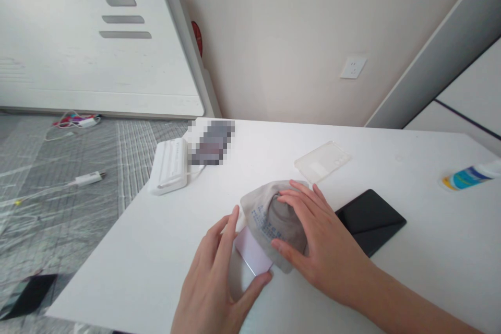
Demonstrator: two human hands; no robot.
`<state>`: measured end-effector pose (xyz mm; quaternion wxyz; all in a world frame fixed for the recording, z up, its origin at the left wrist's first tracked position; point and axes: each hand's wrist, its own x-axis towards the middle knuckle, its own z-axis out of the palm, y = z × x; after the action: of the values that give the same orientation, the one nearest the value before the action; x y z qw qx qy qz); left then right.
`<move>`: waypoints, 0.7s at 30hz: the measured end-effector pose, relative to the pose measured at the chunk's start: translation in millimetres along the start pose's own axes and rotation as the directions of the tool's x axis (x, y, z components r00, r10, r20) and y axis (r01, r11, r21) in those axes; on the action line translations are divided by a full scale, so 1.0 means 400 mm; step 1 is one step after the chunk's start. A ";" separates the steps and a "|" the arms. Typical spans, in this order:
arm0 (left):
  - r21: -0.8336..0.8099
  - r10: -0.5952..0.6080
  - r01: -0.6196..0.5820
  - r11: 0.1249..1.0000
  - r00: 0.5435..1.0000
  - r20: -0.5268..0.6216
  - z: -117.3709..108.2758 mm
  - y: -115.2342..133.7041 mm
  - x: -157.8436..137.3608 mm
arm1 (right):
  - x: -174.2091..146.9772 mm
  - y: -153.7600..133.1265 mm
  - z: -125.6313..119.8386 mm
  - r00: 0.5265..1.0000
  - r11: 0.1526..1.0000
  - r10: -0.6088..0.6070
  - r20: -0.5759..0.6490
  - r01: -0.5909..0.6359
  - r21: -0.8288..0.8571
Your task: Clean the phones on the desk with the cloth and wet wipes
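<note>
My right hand (313,229) is curled over a grey cloth (262,203) with blue printing on it, the fingers bunching its middle. Under the cloth lies a flat, pale lavender slab (252,253) with a shiny edge. Only one end of it shows, so its exact kind is hidden. My left hand (219,266) grips around that end, thumb at the near corner and fingers along the far side. Right of my right hand, a black tablet-like slab (371,222) lies flat on the white table (434,282), partly covered by my wrist.
A clear plastic case (323,160) lies behind the cloth. At the table's left edge sit a white power strip (170,164) and a blurred-out dark object (213,143). A white and blue bottle (469,177) lies at the right. The wall has a socket (353,68).
</note>
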<state>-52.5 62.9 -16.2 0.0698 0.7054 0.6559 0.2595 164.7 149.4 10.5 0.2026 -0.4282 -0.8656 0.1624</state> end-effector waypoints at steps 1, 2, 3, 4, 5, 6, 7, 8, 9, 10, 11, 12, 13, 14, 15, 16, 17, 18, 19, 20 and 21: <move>0.001 -0.002 0.002 1.000 1.000 0.001 0.000 0.000 0.000 | -0.002 0.000 0.001 1.000 1.000 0.017 -0.012 -0.016 0.006; 0.002 -0.004 0.004 1.000 1.000 0.004 0.000 0.001 -0.001 | -0.003 0.000 0.001 0.999 0.999 0.033 -0.027 -0.033 0.010; 0.002 -0.007 0.007 1.000 1.000 0.005 0.000 0.001 -0.001 | -0.004 0.001 0.000 0.998 0.999 0.049 -0.038 -0.049 0.013; 0.000 -0.011 0.011 1.000 1.000 0.007 0.000 0.001 -0.001 | -0.006 0.001 -0.002 0.997 0.998 0.063 -0.048 -0.063 0.018; -0.002 -0.012 0.012 1.000 1.000 0.006 0.001 0.000 0.000 | -0.007 0.000 -0.005 0.996 0.997 0.073 -0.048 -0.072 0.029; -0.004 -0.011 0.011 1.000 1.000 0.006 0.001 -0.001 0.000 | -0.008 -0.002 -0.008 0.996 0.996 0.078 -0.041 -0.076 0.047; -0.004 -0.011 0.011 1.000 1.000 0.006 0.002 -0.001 0.000 | -0.010 -0.004 -0.012 0.997 0.995 0.072 -0.028 -0.070 0.071; -0.004 -0.010 0.010 1.000 1.000 0.009 0.003 -0.003 0.001 | -0.012 -0.008 -0.016 0.999 0.994 0.046 -0.004 -0.045 0.101; -0.005 -0.008 0.008 1.000 1.000 0.010 0.003 -0.004 0.001 | -0.014 -0.012 -0.019 1.000 0.991 -0.004 0.030 0.000 0.132; -0.008 -0.004 0.004 1.000 1.000 0.016 0.003 -0.005 0.001 | -0.016 -0.017 -0.021 0.995 0.986 -0.069 0.067 0.058 0.159; -0.011 -0.002 0.002 1.000 1.000 0.023 0.003 -0.006 0.000 | -0.019 -0.021 -0.021 0.985 0.977 -0.139 0.104 0.119 0.177; -0.016 0.002 -0.001 1.000 1.000 0.029 0.001 -0.006 0.000 | -0.020 -0.023 -0.020 0.970 0.968 -0.201 0.136 0.175 0.180; -0.020 0.006 -0.005 1.000 1.000 0.030 0.000 -0.005 0.000 | -0.021 -0.024 -0.016 0.956 0.962 -0.244 0.163 0.218 0.165; -0.021 0.008 -0.007 1.000 1.000 0.026 -0.002 -0.005 -0.001 | -0.022 -0.023 -0.011 0.950 0.963 -0.258 0.175 0.237 0.130; -0.020 0.005 -0.004 1.000 1.000 0.022 -0.003 -0.004 -0.002 | -0.022 -0.019 -0.005 0.953 0.969 -0.246 0.178 0.235 0.078; -0.018 0.001 -0.001 1.000 1.000 0.014 -0.004 -0.003 -0.002 | -0.021 -0.015 0.002 0.960 0.975 -0.220 0.173 0.219 0.021; -0.015 -0.002 0.002 1.000 1.000 0.004 -0.005 -0.001 -0.002 | -0.020 -0.009 0.008 0.969 0.980 -0.187 0.163 0.195 -0.032; -0.013 -0.004 0.004 1.000 1.000 -0.001 -0.005 0.000 -0.002 | -0.020 -0.005 0.013 0.977 0.983 -0.154 0.148 0.166 -0.074; -0.011 -0.007 0.007 1.000 1.000 -0.002 -0.004 0.000 -0.002 | -0.019 -0.001 0.017 0.983 0.985 -0.126 0.134 0.140 -0.100; -0.010 -0.007 0.007 1.000 1.000 -0.003 -0.003 0.001 -0.002 | -0.019 0.001 0.019 0.986 0.986 -0.111 0.123 0.124 -0.110; -0.009 -0.006 0.006 1.000 1.000 -0.003 -0.002 0.001 -0.001 | -0.019 0.001 0.019 0.988 0.987 -0.105 0.114 0.118 -0.106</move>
<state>-52.5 62.0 -15.3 0.0727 0.7026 0.6570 0.2635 165.6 142.8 2.1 0.1399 -0.3804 -0.9056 0.1248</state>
